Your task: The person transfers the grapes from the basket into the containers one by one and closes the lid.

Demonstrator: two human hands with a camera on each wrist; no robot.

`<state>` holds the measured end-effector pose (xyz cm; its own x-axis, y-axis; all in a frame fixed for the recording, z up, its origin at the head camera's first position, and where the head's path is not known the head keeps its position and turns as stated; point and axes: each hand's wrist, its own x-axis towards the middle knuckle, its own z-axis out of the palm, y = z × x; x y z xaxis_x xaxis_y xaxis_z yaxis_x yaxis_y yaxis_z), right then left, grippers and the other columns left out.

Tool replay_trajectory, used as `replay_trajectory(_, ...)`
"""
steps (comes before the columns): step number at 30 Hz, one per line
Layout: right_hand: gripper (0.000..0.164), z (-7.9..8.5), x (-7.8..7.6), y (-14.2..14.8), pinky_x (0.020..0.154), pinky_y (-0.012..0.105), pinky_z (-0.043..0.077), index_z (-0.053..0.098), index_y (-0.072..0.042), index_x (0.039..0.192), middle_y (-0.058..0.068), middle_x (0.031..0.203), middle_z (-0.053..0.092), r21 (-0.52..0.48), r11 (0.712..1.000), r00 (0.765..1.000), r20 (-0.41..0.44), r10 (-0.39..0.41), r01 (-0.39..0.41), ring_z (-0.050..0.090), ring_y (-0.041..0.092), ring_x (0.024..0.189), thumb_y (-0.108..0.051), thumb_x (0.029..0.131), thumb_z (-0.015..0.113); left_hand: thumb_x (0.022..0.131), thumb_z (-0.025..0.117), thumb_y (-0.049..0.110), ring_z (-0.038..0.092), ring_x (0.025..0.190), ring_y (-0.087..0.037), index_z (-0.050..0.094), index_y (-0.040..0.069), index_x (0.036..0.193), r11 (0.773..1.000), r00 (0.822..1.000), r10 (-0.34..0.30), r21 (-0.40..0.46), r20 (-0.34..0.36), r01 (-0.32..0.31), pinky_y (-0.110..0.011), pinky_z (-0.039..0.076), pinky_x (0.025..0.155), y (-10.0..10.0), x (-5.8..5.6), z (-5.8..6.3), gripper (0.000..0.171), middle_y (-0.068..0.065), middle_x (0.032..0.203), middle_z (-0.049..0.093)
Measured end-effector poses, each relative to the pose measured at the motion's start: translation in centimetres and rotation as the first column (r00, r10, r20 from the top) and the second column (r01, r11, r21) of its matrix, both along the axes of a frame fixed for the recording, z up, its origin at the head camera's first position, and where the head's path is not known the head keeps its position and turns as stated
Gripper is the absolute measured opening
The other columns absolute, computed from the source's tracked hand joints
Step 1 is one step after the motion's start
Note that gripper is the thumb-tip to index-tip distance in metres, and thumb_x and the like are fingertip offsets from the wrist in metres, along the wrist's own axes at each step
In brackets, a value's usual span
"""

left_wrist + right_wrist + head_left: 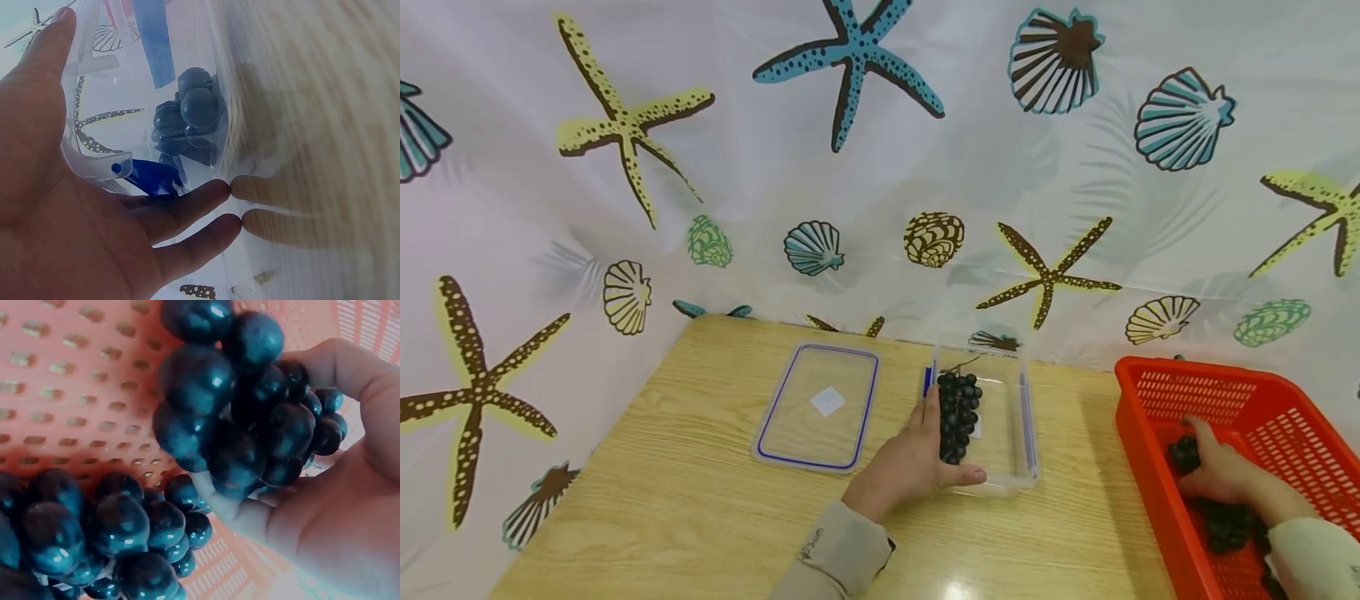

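Note:
A clear plastic container (1028,421) with blue clips sits on the table, a bunch of dark grapes (958,408) lying along its left side. My left hand (910,467) rests against the container's near left corner, thumb along the near rim and fingers stretched along the left wall. Inside the red basket (1163,508), my right hand (1221,477) grips another bunch of dark grapes (206,394), thumb on one side and fingers beneath. More grapes (119,531) lie lower in the basket, beside the held bunch in the right wrist view.
A clear lid (820,367) with a blue seal lies flat on the wooden table (685,500), left of the container. Behind the table hangs a white cloth (880,183) printed with starfish and shells. The basket stands at the table's right side.

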<state>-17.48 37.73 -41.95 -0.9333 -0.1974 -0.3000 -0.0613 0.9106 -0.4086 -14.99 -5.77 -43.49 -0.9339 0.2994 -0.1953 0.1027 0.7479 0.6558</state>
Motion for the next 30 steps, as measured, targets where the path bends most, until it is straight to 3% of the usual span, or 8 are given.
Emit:
replay_trajectory(4, 0.101, 0.3, 0.1, 0.3, 0.065, 0.044, 0.045, -0.002, 0.014, 0.146, 0.021, 0.089, 0.063, -0.062, 0.998, 1.0, 0.015, -0.024, 0.025, 0.056, 0.028, 0.067, -0.007, 0.082, 0.073, 0.078, 0.072, 0.073, 0.062, 0.111, -0.042, -0.013, 0.017, 0.162, 1.0, 1.0, 0.004, -0.002, 0.009, -0.004, -0.036, 0.047, 0.058, 0.1, 0.1, 0.0, 0.132, -0.014, 0.168, 0.003)
replay_trajectory(7, 0.103, 1.0, 0.2, 0.3, 0.059, 0.04, 0.042, -0.004, 0.013, 0.149, 0.024, 0.093, 0.063, -0.086, 0.996, 1.0, -0.014, -0.028, 0.027, 0.052, 0.025, 0.06, -0.005, 0.081, 0.072, 0.078, 0.072, 0.072, 0.062, 0.112, -0.042, -0.013, 0.017, 0.162, 1.0, 1.0, 0.004, -0.002, 0.005, -0.004, -0.036, 0.047, 0.058, 0.1, 0.1, 0.0, 0.131, -0.015, 0.168, 0.004)
replay_trajectory(13, 0.104, 3.0, 0.6, -0.2, 0.048, 0.039, 0.036, -0.004, 0.007, 0.154, 0.019, 0.077, 0.061, -0.084, 0.995, 0.991, -0.121, -0.056, 0.046, 0.043, 0.022, 0.047, -0.007, 0.082, 0.069, 0.08, 0.072, 0.07, 0.062, 0.111, -0.042, -0.013, 0.016, 0.162, 1.0, 1.0, 0.0, 0.011, 0.0, 0.0, -0.037, 0.049, 0.063, 0.1, 0.0, 0.0, 0.13, -0.016, 0.168, 0.004)
replay_trajectory(14, 0.104, 3.4, 0.7, -0.4, 0.047, 0.039, 0.036, -0.005, 0.006, 0.155, 0.017, 0.075, 0.061, -0.079, 0.995, 0.989, -0.132, -0.068, 0.058, 0.044, 0.022, 0.047, -0.008, 0.084, 0.069, 0.08, 0.072, 0.07, 0.061, 0.113, -0.042, -0.013, 0.016, 0.162, 1.0, 1.0, 0.001, 0.007, 0.001, -0.001, -0.037, 0.049, 0.064, 0.1, 0.0, 0.0, 0.13, -0.016, 0.168, 0.004)
replay_trajectory(17, 0.103, 4.8, 0.6, -1.1, 0.052, 0.042, 0.043, -0.006, 0.004, 0.157, 0.037, 0.104, 0.06, -0.071, 0.995, 0.981, -0.174, -0.088, 0.077, 0.05, 0.025, 0.054, -0.012, 0.086, 0.068, 0.079, 0.071, 0.072, 0.057, 0.12, -0.043, -0.013, 0.016, 0.162, 1.0, 1.0, 0.003, -0.003, -0.002, -0.003, -0.038, 0.05, 0.068, 0.1, -0.2, 0.0, 0.13, -0.016, 0.168, 0.004)
replay_trajectory(19, 0.101, 5.7, 0.6, -1.6, 0.055, 0.044, 0.045, -0.005, 0.004, 0.157, 0.046, 0.13, 0.044, -0.068, 0.993, 0.973, -0.203, -0.107, 0.095, 0.052, 0.028, 0.06, -0.014, 0.088, 0.067, 0.079, 0.071, 0.072, 0.055, 0.124, -0.044, -0.013, 0.016, 0.162, 1.0, 1.0, 0.002, -0.006, -0.005, -0.002, -0.039, 0.05, 0.07, 0.1, -0.3, 0.0, 0.13, -0.017, 0.168, 0.004)
replay_trajectory(21, 0.099, 6.5, 0.6, -2.3, 0.059, 0.046, 0.046, -0.004, 0.003, 0.158, 0.048, 0.143, 0.028, -0.072, 0.992, 0.967, -0.225, -0.117, 0.103, 0.053, 0.031, 0.066, -0.015, 0.09, 0.065, 0.08, 0.071, 0.071, 0.052, 0.127, -0.045, -0.012, 0.015, 0.162, 1.0, 1.0, 0.0, -0.006, -0.012, 0.0, -0.041, 0.052, 0.074, 0.1, -0.3, -0.1, 0.13, -0.017, 0.167, 0.004)
replay_trajectory(30, 0.088, 9.3, 1.2, -6.6, 0.068, 0.057, 0.047, 0.007, -0.005, 0.162, 0.042, 0.135, 0.042, -0.092, 0.987, 0.946, -0.286, -0.15, 0.129, 0.056, 0.045, 0.083, -0.016, 0.091, 0.059, 0.079, 0.071, 0.071, 0.048, 0.132, -0.045, -0.013, 0.016, 0.162, 1.0, 1.0, 0.001, 0.005, -0.012, -0.001, -0.046, 0.053, 0.083, 0.1, -0.2, -0.2, 0.131, -0.018, 0.167, 0.004)
